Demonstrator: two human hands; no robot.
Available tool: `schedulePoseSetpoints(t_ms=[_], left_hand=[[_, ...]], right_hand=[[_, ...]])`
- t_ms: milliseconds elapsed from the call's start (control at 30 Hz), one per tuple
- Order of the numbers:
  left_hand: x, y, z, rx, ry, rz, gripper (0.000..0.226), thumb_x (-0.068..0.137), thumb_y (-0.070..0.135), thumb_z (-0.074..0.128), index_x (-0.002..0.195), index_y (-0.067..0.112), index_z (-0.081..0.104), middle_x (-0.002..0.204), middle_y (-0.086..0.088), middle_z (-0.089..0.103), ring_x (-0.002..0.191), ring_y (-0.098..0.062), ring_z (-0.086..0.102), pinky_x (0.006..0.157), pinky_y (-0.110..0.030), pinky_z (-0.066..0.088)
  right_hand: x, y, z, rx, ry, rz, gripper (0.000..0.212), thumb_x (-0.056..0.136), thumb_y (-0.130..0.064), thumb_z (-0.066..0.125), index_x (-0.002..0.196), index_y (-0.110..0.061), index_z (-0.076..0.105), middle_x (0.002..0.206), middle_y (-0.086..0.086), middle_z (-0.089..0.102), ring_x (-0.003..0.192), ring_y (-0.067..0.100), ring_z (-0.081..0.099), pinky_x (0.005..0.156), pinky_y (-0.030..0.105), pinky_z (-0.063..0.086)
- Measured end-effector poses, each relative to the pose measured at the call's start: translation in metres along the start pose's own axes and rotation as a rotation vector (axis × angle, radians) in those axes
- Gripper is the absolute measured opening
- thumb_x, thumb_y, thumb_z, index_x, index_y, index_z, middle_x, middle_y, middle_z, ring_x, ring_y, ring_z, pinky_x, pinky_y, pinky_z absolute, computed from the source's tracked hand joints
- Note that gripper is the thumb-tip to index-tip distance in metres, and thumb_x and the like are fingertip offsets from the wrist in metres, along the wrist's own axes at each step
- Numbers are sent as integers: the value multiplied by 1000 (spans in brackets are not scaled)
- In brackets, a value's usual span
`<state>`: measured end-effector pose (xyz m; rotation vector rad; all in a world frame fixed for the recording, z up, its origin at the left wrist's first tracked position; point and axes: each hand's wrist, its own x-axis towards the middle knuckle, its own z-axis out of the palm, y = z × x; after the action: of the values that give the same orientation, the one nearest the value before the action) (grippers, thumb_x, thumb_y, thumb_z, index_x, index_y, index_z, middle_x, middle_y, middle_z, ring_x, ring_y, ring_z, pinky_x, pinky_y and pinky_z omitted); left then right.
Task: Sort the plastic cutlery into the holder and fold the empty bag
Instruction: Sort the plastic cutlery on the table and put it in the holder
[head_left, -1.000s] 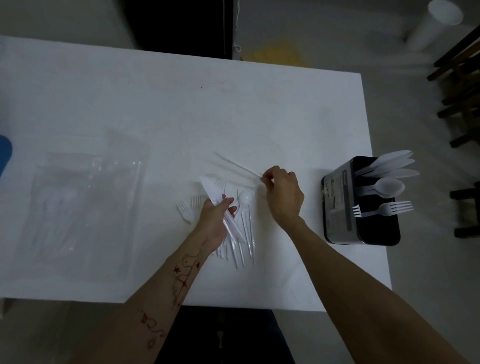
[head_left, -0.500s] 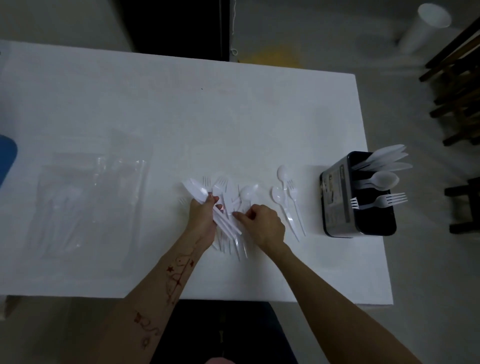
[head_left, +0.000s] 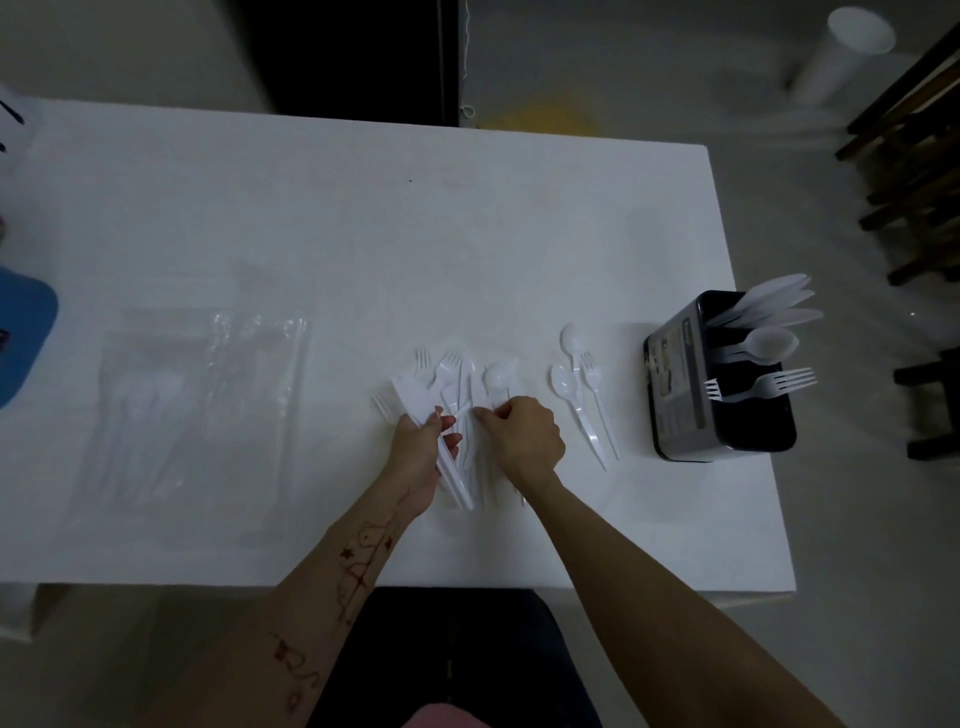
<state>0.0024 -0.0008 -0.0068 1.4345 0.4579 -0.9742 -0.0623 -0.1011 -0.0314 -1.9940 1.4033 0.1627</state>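
A person stands at a white tabletop (head_left: 311, 218), seen from above, both bare forearms reaching in over the near edge. The left hand (head_left: 418, 447) is curled around a small bundle of white plastic knives (head_left: 415, 400), blades pointing away and to the left, handles running back under the palm. The right hand (head_left: 524, 439) sits just beside it, fingers pinched together over a loose pile of cutlery (head_left: 462, 374) of forks and spoons; it seems to be picking at one handle, though which piece it has cannot be made out.

The pieces in the pile lie with their long axes running roughly away from the person, heads at the far end. To the right, apart from the pile, lie two spoons and a fork (head_left: 582, 384), also lengthwise. Farther right again, near the tabletop's right edge, stands the black holder (head_left: 675, 384), already holding knives, a spoon and forks that lean out to the right. The right hand is the nearer one to it, so anything sorted likely travels rightward.

On the left, well apart from both hands, the clear plastic bag (head_left: 208, 410) lies flat. It appears to hold more white cutlery, but glare and dim light blur it.
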Motion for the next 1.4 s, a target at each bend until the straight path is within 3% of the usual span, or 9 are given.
schedulePoseSetpoints(t_ms=[300, 533, 633, 733, 833, 933, 1100, 1233, 1400], left_hand=[[-1, -3, -6, 17, -1, 2, 17, 100, 14, 44, 115, 7, 47, 88, -2, 60, 75, -16, 57, 68, -27, 49], [-2, -5, -3, -13, -19, -13, 11, 100, 11, 45, 110, 6, 46, 82, -3, 58, 68, -16, 54, 63, -27, 47], [-1, -8, -1, 4, -19, -23, 13, 100, 12, 45, 110, 5, 47, 82, -3, 59, 68, -15, 54, 61, -25, 48], [-2, -11, 1, 27, -64, -36, 17, 99, 12, 48, 113, 3, 50, 83, -3, 58, 69, -15, 55, 64, -26, 47], [-6, -11, 7, 32, -192, -67, 9, 94, 5, 54, 103, 4, 58, 84, -6, 57, 75, -17, 55, 70, -27, 46], [-9, -9, 11, 87, -326, -42, 20, 88, -4, 57, 104, 6, 65, 85, -11, 63, 79, -20, 58, 72, -29, 48], [-11, -9, 15, 193, -316, 0, 26, 90, -9, 53, 113, 1, 59, 78, -5, 61, 72, -16, 57, 70, -27, 50], [-9, -11, 7, 120, -195, 22, 24, 93, -9, 46, 100, 9, 59, 84, -5, 60, 74, -14, 57, 76, -25, 50], [-2, -13, -9, 95, -120, 49, 29, 94, -8, 44, 119, 5, 51, 95, -9, 57, 76, -16, 55, 75, -26, 50]], right_hand=[[1, 3, -7, 113, 40, 32, 21, 98, -35, 56, 101, -15, 64, 92, 1, 68, 73, 13, 57, 67, 27, 43], [20, 31, -47, 67, 167, 105, 25, 100, -35, 51, 106, -13, 63, 103, 7, 68, 95, 28, 64, 75, 34, 45], [24, 36, -48, 71, 127, 103, 26, 99, -35, 52, 104, -14, 66, 98, 6, 69, 91, 26, 65, 73, 32, 46], [22, 38, -45, 284, 27, 86, 24, 96, -35, 58, 91, -14, 70, 86, 2, 71, 81, 20, 66, 70, 29, 49], [14, 32, -54, 590, -199, 84, 19, 88, -32, 70, 87, -13, 73, 82, -1, 74, 67, 10, 57, 58, 22, 42], [9, 27, -59, 601, -391, 52, 22, 83, -36, 73, 92, -16, 76, 88, -1, 76, 66, 10, 51, 53, 22, 33], [6, 19, -53, 628, -367, -15, 25, 86, -33, 73, 95, -10, 75, 85, -1, 74, 54, -7, 59, 49, 9, 39], [15, 14, -26, 320, -195, -53, 29, 84, -45, 71, 84, -16, 70, 80, -3, 72, 78, 14, 68, 71, 28, 53], [10, -5, -5, 11, -48, -51, 28, 85, -45, 68, 82, -18, 64, 72, -4, 62, 69, 18, 64, 61, 26, 44]])
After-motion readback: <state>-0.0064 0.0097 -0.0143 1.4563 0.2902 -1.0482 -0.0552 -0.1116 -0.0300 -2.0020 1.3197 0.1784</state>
